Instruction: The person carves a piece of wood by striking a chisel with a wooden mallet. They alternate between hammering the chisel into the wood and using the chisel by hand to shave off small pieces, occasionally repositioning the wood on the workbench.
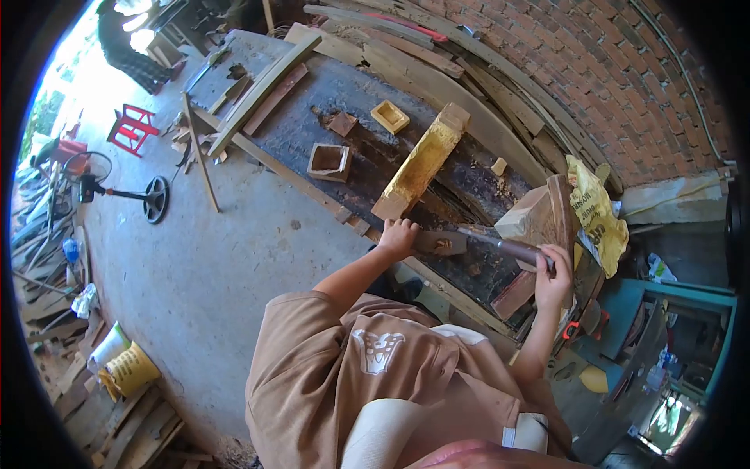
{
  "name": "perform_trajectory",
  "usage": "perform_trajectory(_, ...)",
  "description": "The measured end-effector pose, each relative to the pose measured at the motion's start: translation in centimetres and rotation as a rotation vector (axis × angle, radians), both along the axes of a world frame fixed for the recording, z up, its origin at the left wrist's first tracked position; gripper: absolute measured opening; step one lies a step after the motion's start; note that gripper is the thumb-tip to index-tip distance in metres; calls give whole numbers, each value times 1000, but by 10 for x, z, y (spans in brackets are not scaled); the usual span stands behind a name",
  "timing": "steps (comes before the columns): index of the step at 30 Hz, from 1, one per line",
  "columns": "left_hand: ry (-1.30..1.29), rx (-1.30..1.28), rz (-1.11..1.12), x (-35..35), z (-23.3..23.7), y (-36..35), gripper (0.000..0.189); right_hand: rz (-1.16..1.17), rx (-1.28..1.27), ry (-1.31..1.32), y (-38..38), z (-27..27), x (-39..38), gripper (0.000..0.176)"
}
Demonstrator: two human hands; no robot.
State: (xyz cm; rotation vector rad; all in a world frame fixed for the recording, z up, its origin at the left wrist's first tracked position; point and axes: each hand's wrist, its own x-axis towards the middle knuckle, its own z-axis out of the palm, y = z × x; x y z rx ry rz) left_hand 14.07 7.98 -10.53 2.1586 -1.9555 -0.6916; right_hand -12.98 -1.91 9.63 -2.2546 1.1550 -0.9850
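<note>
My left hand (398,236) and my right hand (553,275) are both on a long metal blade tool (469,238) that lies across the near edge of a dark wooden workbench (312,133). The left hand holds the broad blade end, and the right hand grips the thin handle end. The tool lies against a reddish wooden block (539,219) standing at the bench's right end. A long yellow wooden beam (422,160) lies on the bench just beyond my left hand.
Two small square wooden boxes (328,160) (389,117) sit on the bench. Planks lean on the brick wall (617,70). A yellow bag (598,215) hangs at the right. On the concrete floor stand a fan (86,176), a red stool (131,129) and a yellow bucket (129,367). Another person (129,55) stands far left.
</note>
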Motion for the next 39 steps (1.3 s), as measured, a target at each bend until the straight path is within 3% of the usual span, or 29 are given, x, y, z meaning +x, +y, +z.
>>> perform_trajectory(1,10,1,-20,3,2,-4,62,-17,-45,30,-4,1,-2,15)
perform_trajectory(4,385,181,208,13,10,-20,60,-111,-21,-51,-8,8,-2,14)
perform_trajectory(6,753,545,360,23,-5,-38,58,-172,-10,-92,-5,12,2,13)
perform_trajectory(7,751,549,339,24,-9,-39,58,-198,0,-147,-3,14,4,12)
perform_trajectory(9,1891,810,638,29,-10,-36,52,-225,1,-177,1,15,8,12)
perform_trajectory(14,1819,680,598,40,-3,-28,47,-205,-58,-146,1,10,15,12)
perform_trajectory(16,1740,590,621,51,-4,-27,48,-218,91,-193,1,14,25,12)
perform_trajectory(18,1119,324,577,65,-4,-22,52,-184,84,-168,-3,10,30,13)
perform_trajectory(19,983,290,599,73,34,-18,56,-144,57,-164,-6,8,35,13)
perform_trajectory(20,977,279,607,79,30,-14,56,-106,27,-161,-9,5,39,13)
perform_trajectory(22,698,-85,709,87,21,-4,60,-95,24,-166,-13,0,49,13)
perform_trajectory(24,455,-165,787,97,23,5,63,-94,23,-164,-16,-6,59,14)
perform_trajectory(30,283,-111,884,115,-21,31,67,41,-56,-180,-32,-16,98,17)
perform_trajectory(32,157,-242,858,113,-32,38,67,65,-76,-170,-36,-14,111,17)
perform_trajectory(39,128,-158,817,112,-31,45,66,128,-115,-127,-52,-31,147,16)
